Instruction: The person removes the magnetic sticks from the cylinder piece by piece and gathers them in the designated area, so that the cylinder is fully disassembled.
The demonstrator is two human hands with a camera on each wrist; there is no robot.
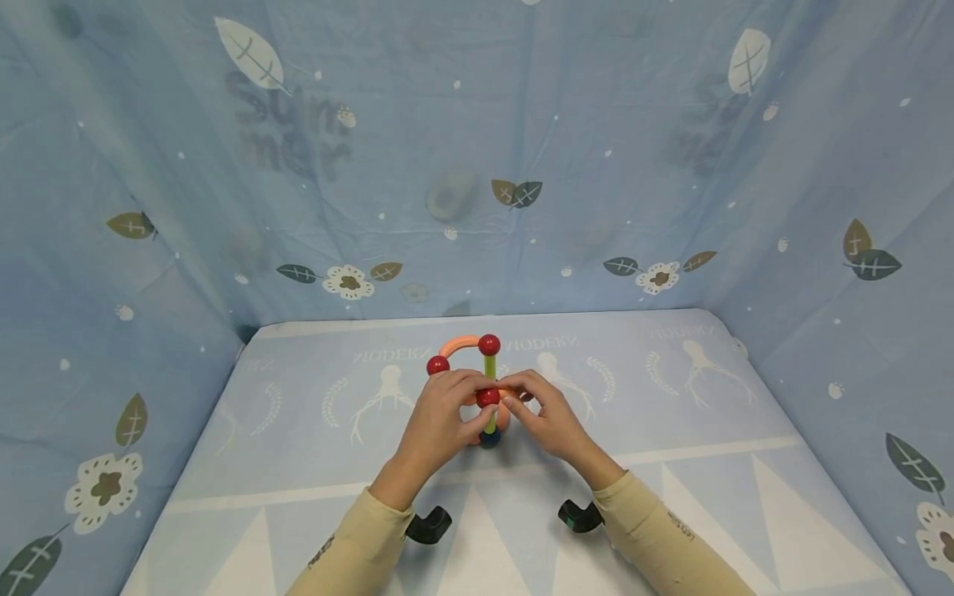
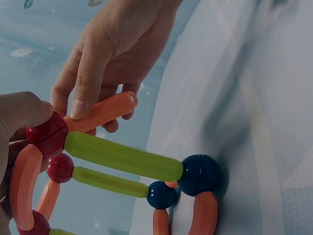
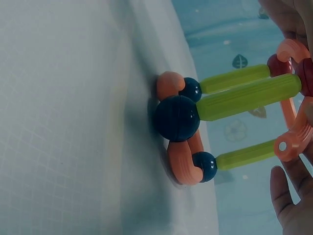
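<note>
A frame of magnetic sticks and balls stands on the table, with dark blue balls (image 3: 177, 117) at its foot, upright green sticks (image 2: 124, 156) and red balls (image 1: 489, 344) on top. My left hand (image 1: 438, 412) grips the nearest red ball (image 2: 47, 136), its thumb pressed on top. Between the thumb and fingers of my right hand (image 1: 550, 420) is a curved orange stick (image 2: 105, 112); one end meets that red ball and the other sticks out free. More curved orange sticks (image 3: 181, 161) join the blue balls below, and another (image 2: 25, 186) links red balls above.
The pale patterned table cover (image 1: 298, 463) spreads around the frame. Blue printed cloth (image 1: 447, 124) rises behind and at both sides. Black wrist-worn pieces (image 1: 429, 526) jut inward from both sleeves, low over the table.
</note>
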